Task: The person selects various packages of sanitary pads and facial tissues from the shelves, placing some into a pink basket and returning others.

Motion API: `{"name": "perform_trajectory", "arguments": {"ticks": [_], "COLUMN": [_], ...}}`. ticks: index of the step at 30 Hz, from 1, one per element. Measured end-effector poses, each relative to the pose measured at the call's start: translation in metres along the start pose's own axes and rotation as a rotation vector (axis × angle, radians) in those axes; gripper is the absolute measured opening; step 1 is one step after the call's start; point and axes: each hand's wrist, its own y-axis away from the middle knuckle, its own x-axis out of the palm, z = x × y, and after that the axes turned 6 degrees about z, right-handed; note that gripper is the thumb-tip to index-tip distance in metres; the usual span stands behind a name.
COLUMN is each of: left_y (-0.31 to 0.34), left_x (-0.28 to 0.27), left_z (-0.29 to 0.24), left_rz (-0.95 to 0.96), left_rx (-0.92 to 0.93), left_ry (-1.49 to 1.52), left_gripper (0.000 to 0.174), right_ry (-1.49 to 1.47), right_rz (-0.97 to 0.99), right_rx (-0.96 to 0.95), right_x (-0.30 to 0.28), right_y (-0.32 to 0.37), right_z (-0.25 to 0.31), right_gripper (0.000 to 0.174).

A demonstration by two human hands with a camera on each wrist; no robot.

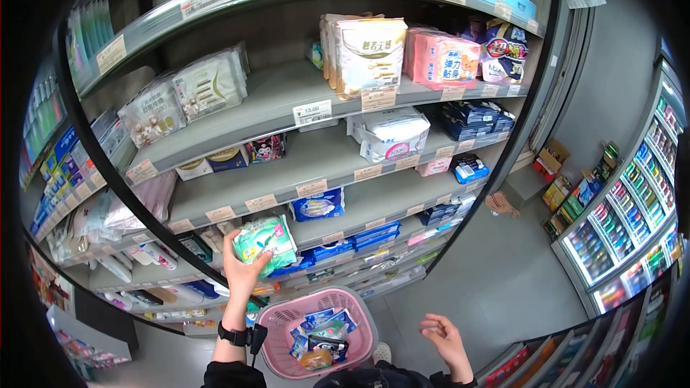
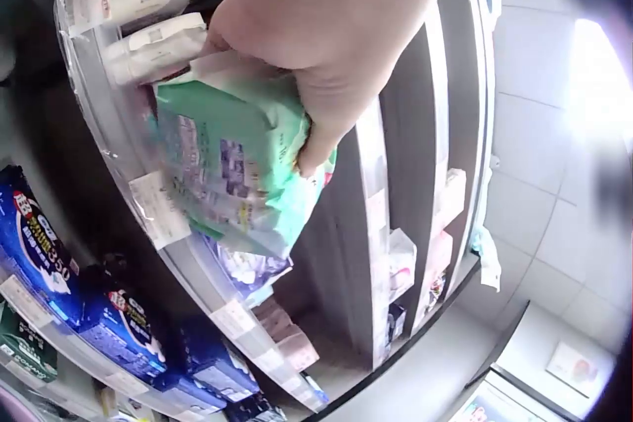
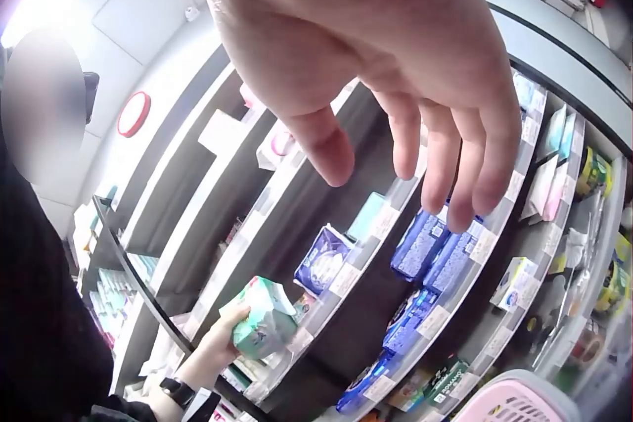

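My left hand [image 1: 246, 267] grips a green soft pack of sanitary pads [image 1: 265, 243] in front of a lower shelf, the thumb lying across its face. In the left wrist view the pack [image 2: 240, 160] shows its printed green side, close to the shelf's price-tag strip. My right hand [image 1: 446, 341] hangs in the air right of the pink basket [image 1: 269, 348], holding nothing. Its fingers are loosely bent in the right wrist view, with blue packs [image 3: 423, 249] on the shelves beyond. Inside the basket lie several blue, green and dark packs [image 1: 329, 330] and an orange-brown item [image 1: 315, 358].
Curved shelves hold more packs, among them a white one [image 1: 394, 134], a pink one [image 1: 445, 58] and a dark blue one [image 1: 317, 205]. Price tags line the shelf edges. A drinks cooler [image 1: 632, 194] stands at the right, beyond the grey floor [image 1: 496, 294]. Another product rack [image 1: 568, 348] is lower right.
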Motion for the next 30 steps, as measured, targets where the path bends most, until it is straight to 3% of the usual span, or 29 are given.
{"name": "perform_trajectory", "arguments": {"ticks": [8,11,12,15,16,18,23,26,30], "left_y": [-0.026,-0.028,-0.027,-0.021,-0.025,-0.032,-0.061,-0.076,-0.086], "left_x": [0.014,0.016,0.018,0.016,0.018,0.019,0.026,0.033,0.041], "left_z": [0.018,0.038,0.035,0.001,0.001,0.006,0.027,0.068,0.080], "left_rz": [-0.041,-0.003,-0.002,-0.005,0.000,0.198,0.201,0.273,0.206], "left_rx": [-0.017,0.164,0.169,0.250,0.252,0.294,0.274,0.154,0.241], "left_ry": [0.056,-0.310,-0.305,-0.709,-0.706,-0.661,-0.716,-0.706,-0.769], "left_gripper": [0.064,0.070,0.070,0.073,0.073,0.075,0.064,0.071,0.058], "right_ry": [-0.053,-0.042,-0.022,-0.019,-0.029,-0.030,-0.023,-0.032,-0.078], "right_rz": [-0.054,-0.045,-0.053,-0.072,-0.077,-0.087,-0.072,-0.072,-0.003], "right_rx": [0.059,0.051,0.060,0.068,0.067,0.073,0.047,0.062,-0.026], "right_x": [0.006,0.004,0.002,0.001,0.001,0.001,0.001,0.001,0.000], "right_y": [0.012,0.014,0.015,0.016,0.017,0.017,0.015,0.014,0.009], "right_z": [-0.005,-0.009,-0.011,-0.013,-0.013,-0.013,-0.020,-0.019,0.011], "right_gripper": [0.036,0.040,0.040,0.039,0.039,0.038,0.037,0.036,0.034]}}
